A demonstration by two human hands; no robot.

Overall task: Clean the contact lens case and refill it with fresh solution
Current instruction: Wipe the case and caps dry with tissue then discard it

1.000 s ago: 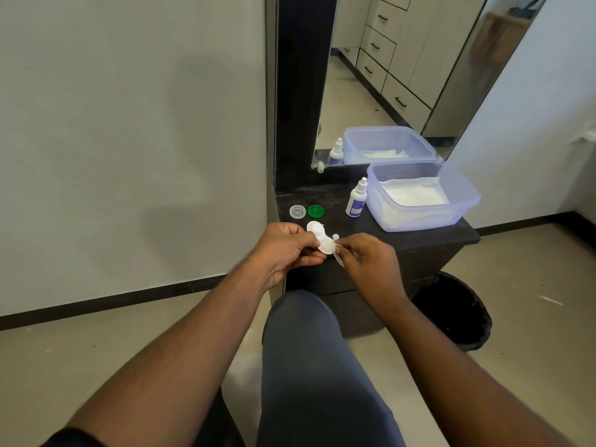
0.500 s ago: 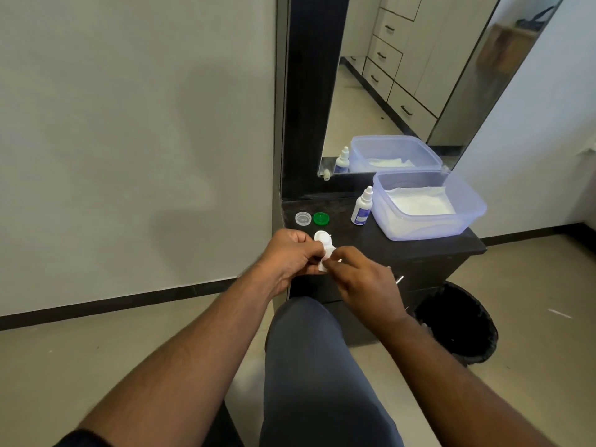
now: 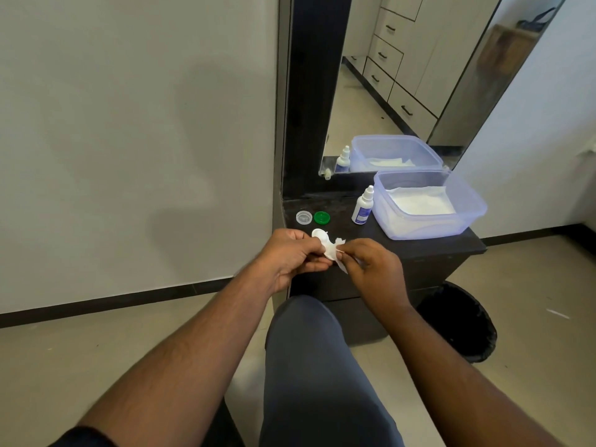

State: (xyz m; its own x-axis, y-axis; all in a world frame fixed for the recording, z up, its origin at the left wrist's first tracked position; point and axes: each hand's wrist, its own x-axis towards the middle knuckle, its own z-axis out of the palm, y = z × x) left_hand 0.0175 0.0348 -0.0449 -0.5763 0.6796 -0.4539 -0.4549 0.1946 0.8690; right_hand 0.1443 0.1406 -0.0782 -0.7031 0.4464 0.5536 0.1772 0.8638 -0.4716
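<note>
My left hand (image 3: 290, 254) grips the white contact lens case (image 3: 321, 236) just above the front edge of the dark counter (image 3: 419, 245). My right hand (image 3: 371, 264) pinches a small white tissue (image 3: 335, 248) against the case's near well. The far well sticks out past my left fingers. Two loose caps lie on the counter behind my hands, a clear one (image 3: 303, 217) and a green one (image 3: 322, 217). A small white solution bottle (image 3: 363, 206) with a blue label stands upright to their right.
A translucent blue plastic tub (image 3: 464, 195) holding white tissues sits on the counter's right side. A mirror (image 3: 403, 75) rises behind the counter. A black waste bin (image 3: 461, 324) stands on the floor at the right. My knee (image 3: 306, 333) is below my hands.
My right hand has shifted the tissue slightly on the case, so more of the tissue shows between my hands. The camera view moved a little; both hands keep their hold.
</note>
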